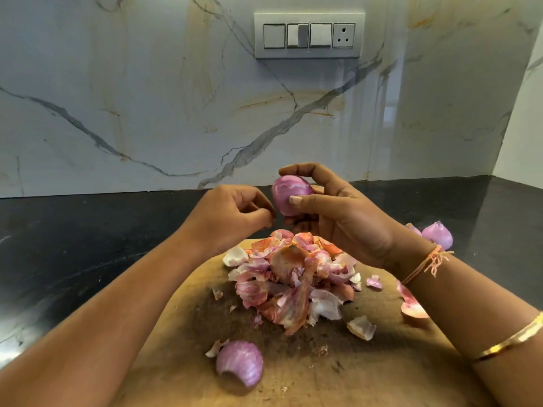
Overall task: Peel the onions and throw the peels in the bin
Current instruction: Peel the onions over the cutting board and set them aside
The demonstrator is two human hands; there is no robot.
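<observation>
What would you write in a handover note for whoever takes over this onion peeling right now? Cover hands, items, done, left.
The right hand holds the held onion above the board.
The left hand is curled at its side; whether it pinches skin is unclear.
The peel pile lies mid-board; the near onion sits at the board's front, the far onion on the counter.
Done: much peel off. Left: finish the held onion, bin all peels; no bin in view.

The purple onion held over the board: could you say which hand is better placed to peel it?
Left: the right hand grips the round purple onion, while the left hand hovers curled beside it.
</observation>
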